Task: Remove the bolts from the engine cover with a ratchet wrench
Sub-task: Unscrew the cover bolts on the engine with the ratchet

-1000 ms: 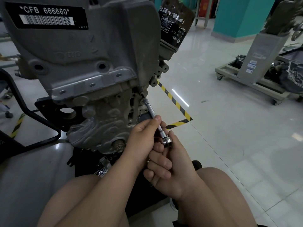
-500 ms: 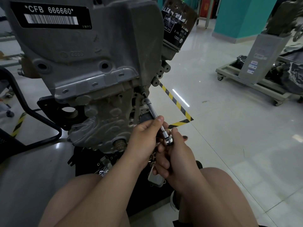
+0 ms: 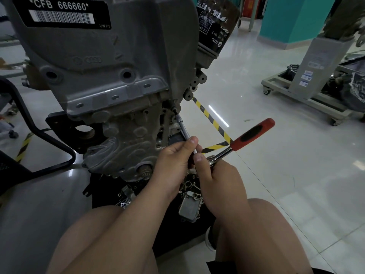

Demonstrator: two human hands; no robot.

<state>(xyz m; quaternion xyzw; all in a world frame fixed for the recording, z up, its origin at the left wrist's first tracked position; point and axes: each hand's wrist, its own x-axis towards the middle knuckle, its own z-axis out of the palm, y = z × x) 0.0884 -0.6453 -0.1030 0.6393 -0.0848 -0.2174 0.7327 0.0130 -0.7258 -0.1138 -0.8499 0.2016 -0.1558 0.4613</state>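
a: where is the ratchet wrench [image 3: 227, 152]?
b: centre of the frame, a little to the right. its red and black handle [image 3: 253, 134] angles toward the upper right over the pale floor [image 3: 286, 175], and its chrome head sits low in the right grip [image 3: 217, 178].
a: so that grip is clenched on it?
b: yes, the fingers curl round the head end, with the thumb lying up beside the extension bar [image 3: 184, 128].
a: and the left grip [image 3: 172, 162]?
b: it pinches the extension bar between thumb and fingers, just above the wrench head. the two grips touch each other there.
a: where does the bar run?
b: up and left from the grips to a small socket [image 3: 178, 118], which meets the engine at the lower right corner of the grey engine cover [image 3: 110, 56]. what the socket sits on is lost in shadow.
a: the cover itself?
b: it fills the upper left and centre of the frame, with a black barcode plate [image 3: 61, 13] reading "cfb 666660" at the top left.
a: anything else near?
b: a dark oil filter [image 3: 216, 24] at top centre, just right of the cover. yellow and black tape [image 3: 210, 116] crosses the floor behind the wrench. a wheeled cart [image 3: 292, 95] stands well apart on the right. a small metal part [image 3: 189, 207] lies below the grips, between the person's bare knees.
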